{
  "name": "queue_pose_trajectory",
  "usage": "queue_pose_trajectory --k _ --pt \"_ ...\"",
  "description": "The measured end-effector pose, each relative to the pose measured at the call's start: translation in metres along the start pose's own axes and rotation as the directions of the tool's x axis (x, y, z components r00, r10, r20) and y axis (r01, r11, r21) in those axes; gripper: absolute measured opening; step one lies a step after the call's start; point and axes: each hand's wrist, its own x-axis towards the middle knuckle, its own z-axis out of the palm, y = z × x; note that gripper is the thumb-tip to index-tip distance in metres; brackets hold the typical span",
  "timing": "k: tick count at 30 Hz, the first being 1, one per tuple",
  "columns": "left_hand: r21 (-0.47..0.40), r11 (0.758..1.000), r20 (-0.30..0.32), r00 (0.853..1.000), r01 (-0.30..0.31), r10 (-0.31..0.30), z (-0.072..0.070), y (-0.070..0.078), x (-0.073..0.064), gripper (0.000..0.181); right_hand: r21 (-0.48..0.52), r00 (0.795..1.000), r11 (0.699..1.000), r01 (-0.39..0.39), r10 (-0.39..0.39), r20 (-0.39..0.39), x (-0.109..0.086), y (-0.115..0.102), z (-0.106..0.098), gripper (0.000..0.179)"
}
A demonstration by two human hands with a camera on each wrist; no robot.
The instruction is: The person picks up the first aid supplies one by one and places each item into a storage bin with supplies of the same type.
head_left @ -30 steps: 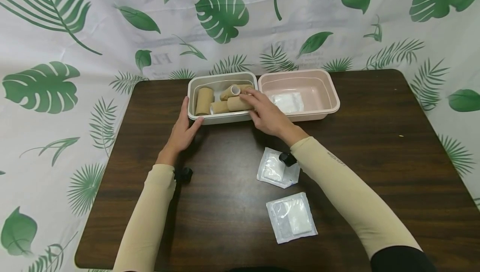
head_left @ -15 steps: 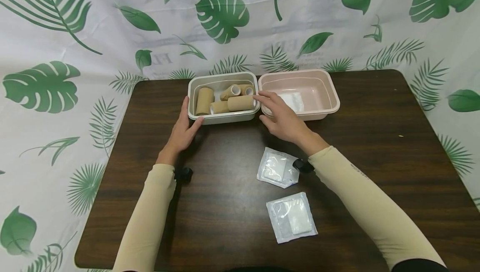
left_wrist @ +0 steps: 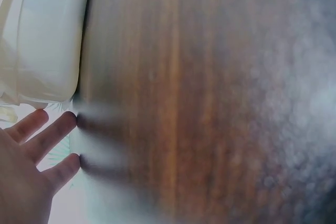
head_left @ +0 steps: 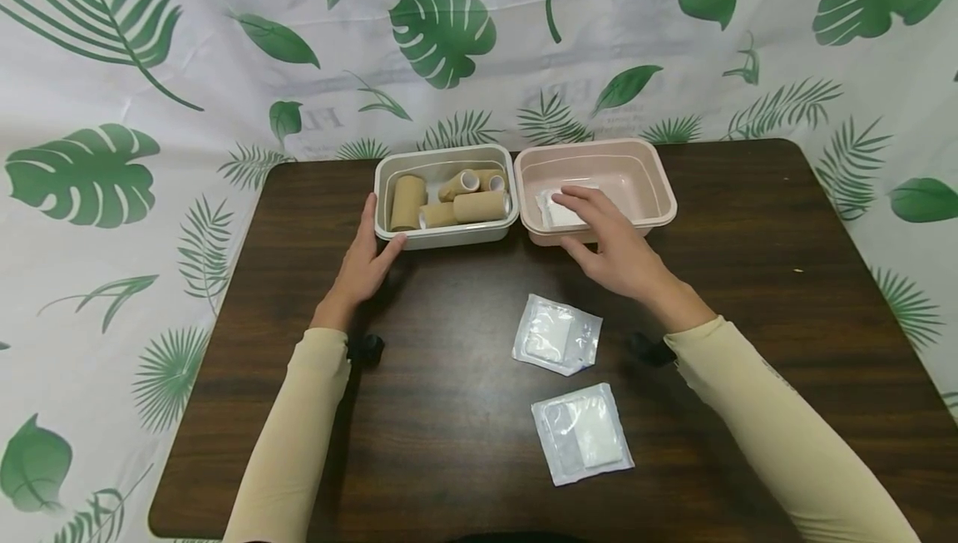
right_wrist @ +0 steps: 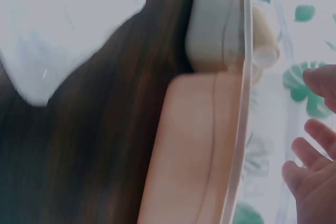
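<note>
My left hand (head_left: pixel 362 264) touches the near left corner of a pale grey bin (head_left: pixel 449 239), its fingers along the side and its thumb at the front rim. Inside lie several brown tubes (head_left: pixel 481 206) with white inner walls. To the right, touching it, stands a pink bin (head_left: pixel 649 181) with a white packet (head_left: pixel 557 210) on its floor, partly behind my right fingers. My right hand (head_left: pixel 617 252) hovers over the pink bin's front rim, fingers spread and holding nothing. In the left wrist view, the fingers of my left hand (left_wrist: pixel 47 150) are extended beside the bin's end.
Two flat sealed packets with white pads lie on the dark wooden table (head_left: pixel 441 377): an upper packet (head_left: pixel 556 335) and a lower packet (head_left: pixel 584 435) nearer me. A leaf-printed white curtain (head_left: pixel 479 44) hangs directly behind the bins.
My right hand has left the tubes in the grey bin and moved right to the front of the pink bin. My left hand has stayed at the grey bin's corner.
</note>
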Motion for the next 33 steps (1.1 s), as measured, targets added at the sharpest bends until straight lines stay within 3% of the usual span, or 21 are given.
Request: queue_pose_trajectory --k 12,19,22,28,33 --pt "-0.017 1.000 -0.006 1.000 -0.005 0.005 0.001 0.000 -0.001 0.079 -0.041 0.983 0.987 -0.158 0.153 -0.098 -0.025 0.041 -0.039 0.055" --pt "-0.013 1.000 0.002 1.000 0.003 -0.003 0.000 0.002 -0.002 0.080 -0.065 0.966 0.975 -0.211 0.198 -0.165 -0.035 0.068 -0.053 0.055" --pt "-0.024 1.000 0.004 1.000 0.003 -0.003 0.001 0.002 -0.003 0.080 -0.078 0.959 0.964 -0.254 0.241 -0.149 -0.038 0.077 -0.060 0.057" --pt "-0.035 0.999 0.003 1.000 0.007 -0.007 0.001 0.002 -0.004 0.081 -0.120 0.938 0.930 -0.346 0.345 -0.027 -0.043 0.090 -0.068 0.068" --pt "-0.029 0.999 0.020 1.000 0.021 -0.021 -0.001 0.008 -0.013 0.086 -0.139 0.919 0.913 -0.384 0.392 0.037 -0.047 0.098 -0.068 0.076"
